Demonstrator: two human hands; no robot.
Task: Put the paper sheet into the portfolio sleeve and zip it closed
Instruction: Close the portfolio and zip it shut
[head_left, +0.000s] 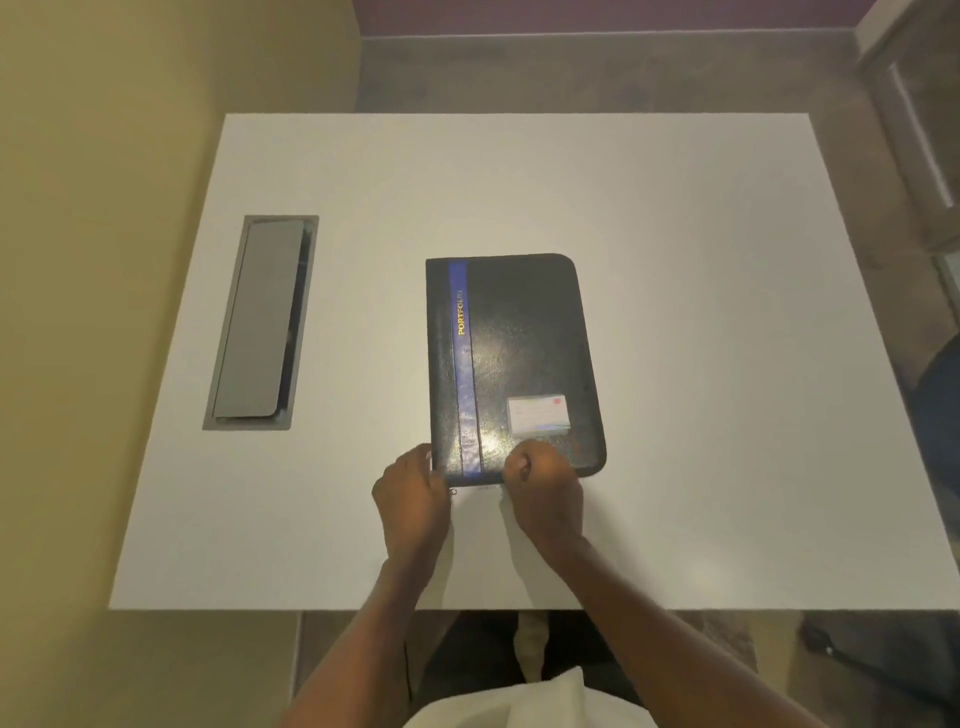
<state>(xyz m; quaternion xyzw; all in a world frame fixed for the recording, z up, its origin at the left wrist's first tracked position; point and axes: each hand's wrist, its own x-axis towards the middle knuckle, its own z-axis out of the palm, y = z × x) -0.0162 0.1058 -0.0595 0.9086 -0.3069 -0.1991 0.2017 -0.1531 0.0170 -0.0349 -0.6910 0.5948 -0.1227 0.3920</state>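
Observation:
A black portfolio (519, 338) with a blue stripe and a small white label lies closed and flat in the middle of the white table (675, 260). My left hand (413, 501) grips its near left corner, where a small metal zipper pull (453, 491) shows beside the fingers. My right hand (543, 491) is closed on the portfolio's near edge, thumb on the cover. No paper sheet is in view.
A grey cable hatch (260, 322) is set into the table on the left. A yellow wall stands to the left, and dark floor lies beyond the far edge. A dark chair (940, 395) sits past the right edge.

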